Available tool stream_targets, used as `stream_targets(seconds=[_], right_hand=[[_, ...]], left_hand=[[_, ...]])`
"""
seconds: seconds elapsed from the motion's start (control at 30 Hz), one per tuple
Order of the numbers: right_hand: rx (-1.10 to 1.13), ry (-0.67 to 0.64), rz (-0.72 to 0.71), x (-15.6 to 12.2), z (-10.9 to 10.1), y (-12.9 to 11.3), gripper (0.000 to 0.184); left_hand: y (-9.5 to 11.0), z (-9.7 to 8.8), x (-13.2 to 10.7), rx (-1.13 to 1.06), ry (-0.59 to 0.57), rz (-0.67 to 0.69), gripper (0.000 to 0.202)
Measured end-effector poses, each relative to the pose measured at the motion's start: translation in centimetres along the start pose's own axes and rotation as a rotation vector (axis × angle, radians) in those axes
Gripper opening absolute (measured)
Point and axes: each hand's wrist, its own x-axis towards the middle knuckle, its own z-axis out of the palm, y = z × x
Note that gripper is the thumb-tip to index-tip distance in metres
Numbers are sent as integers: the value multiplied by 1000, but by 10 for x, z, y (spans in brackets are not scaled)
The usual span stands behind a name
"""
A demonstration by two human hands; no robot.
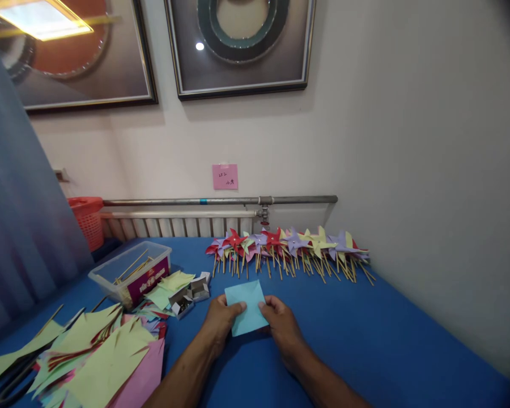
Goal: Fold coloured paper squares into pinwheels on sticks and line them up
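A square of light blue paper [247, 305] is held up above the blue table, roughly level with my wrists. My left hand [221, 318] pinches its left side, with the thumb lying on the front face. On the right edge, my right hand [280, 323] grips it between thumb and fingers. The fingers behind the sheet are partly hidden. Just left of my left hand sit two small open boxes [182, 303], one with tiny dark pieces inside. A row of paper pinwheels [295, 243] on thin sticks lies behind the paper.
Stacks of cut coloured paper [110, 357] spread over the left of the table [365, 345], with black-handled scissors [15, 368] beside them. A clear plastic tub [130, 272] holds thin sticks. Further back are a red basket [89, 221], a radiator [178, 224] and a pipe [174, 202].
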Motion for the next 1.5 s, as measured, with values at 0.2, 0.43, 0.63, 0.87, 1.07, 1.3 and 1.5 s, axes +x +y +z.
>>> stream_targets(seconds=[0.2, 0.43, 0.63, 0.87, 1.07, 1.3, 1.5], right_hand=[[-47, -18, -54, 2, -2, 0, 52], [12, -65, -89, -3, -4, -7, 69], [26, -60, -87, 1, -4, -5, 70], [5, 11, -49, 2, -4, -5, 38], [129, -31, 21, -3, -2, -9, 42], [182, -116, 81, -9, 0, -13, 39], [177, -188, 78, -9, -1, -15, 44]], left_hand=[[-1, -4, 4, -5, 44, 28, 41], [1, -12, 9, -48, 94, 53, 38], [6, -11, 4, -86, 74, 30, 32], [2, -8, 4, -31, 19, -18, 31], [0, -8, 5, 19, 1, -16, 32], [3, -3, -1, 18, -11, -27, 25], [1, -2, -3, 30, -91, -34, 30]])
